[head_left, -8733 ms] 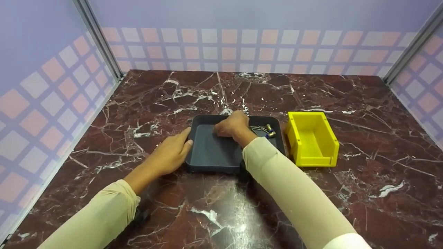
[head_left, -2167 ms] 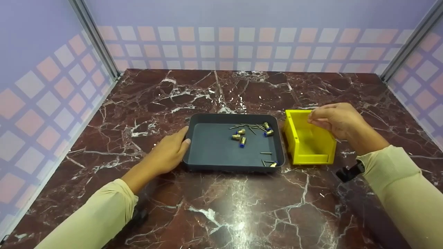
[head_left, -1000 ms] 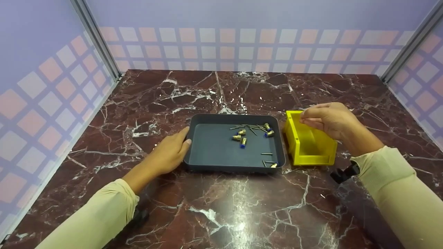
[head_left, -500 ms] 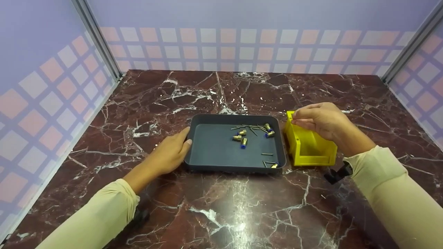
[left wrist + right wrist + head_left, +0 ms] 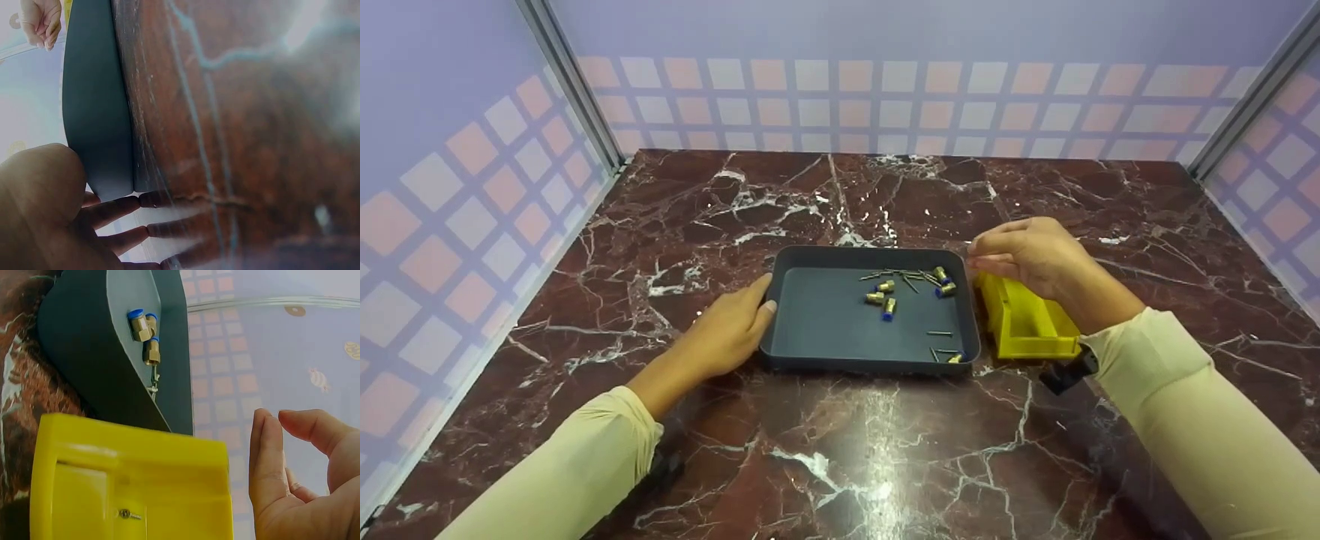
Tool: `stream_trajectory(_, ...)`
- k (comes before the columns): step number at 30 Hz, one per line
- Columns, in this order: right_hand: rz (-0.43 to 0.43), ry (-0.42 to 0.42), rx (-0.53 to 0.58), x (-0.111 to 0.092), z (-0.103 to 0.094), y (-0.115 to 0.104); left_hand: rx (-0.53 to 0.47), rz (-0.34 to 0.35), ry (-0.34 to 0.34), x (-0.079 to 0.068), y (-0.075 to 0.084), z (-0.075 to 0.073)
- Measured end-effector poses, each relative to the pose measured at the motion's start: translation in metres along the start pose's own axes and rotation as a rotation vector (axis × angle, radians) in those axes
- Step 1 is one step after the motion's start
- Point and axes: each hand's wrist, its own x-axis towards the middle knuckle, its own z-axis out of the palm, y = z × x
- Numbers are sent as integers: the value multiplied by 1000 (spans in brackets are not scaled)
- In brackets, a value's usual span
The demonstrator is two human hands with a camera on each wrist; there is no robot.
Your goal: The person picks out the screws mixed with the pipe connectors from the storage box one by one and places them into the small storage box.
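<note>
My left hand (image 5: pixel 727 330) lies against the left wall of the dark grey tray (image 5: pixel 825 322); its fingers extend near the wall's base in the left wrist view. Several brass push-fit fittings (image 5: pixel 889 308) with blue collars lie in the tray, along with several thin screws (image 5: pixel 940 334). My right hand (image 5: pixel 1027 259) hovers over the back of the yellow bin (image 5: pixel 1039 347), fingertips near the tray's back right corner. A narrow gap parts its thumb and fingers in the right wrist view, and nothing is held. Inside the bin lies a single visible screw (image 5: pixel 129 514).
The bin stands just right of the tray on a dark red marbled tabletop (image 5: pixel 810 457). White specks (image 5: pixel 885 217) mark the surface behind the tray. Patterned panels (image 5: pixel 900 105) enclose the back and both sides.
Over the last second or two my right hand moves left from above the bin toward the tray. Earlier it was reaching inside the tray. My left hand stays at the tray's left wall.
</note>
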Motion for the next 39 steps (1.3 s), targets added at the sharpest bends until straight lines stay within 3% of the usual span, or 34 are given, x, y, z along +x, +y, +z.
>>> stream_trajectory(7,16,5,-79,5,15,0,3,5,6,1,-1,1)
stream_trajectory(21,43,-21,-68,19,42,5,-3,16,13,1,-1,0)
stream_trajectory(39,21,28,-124,33,65,13,-12,17,24,1,-2,2)
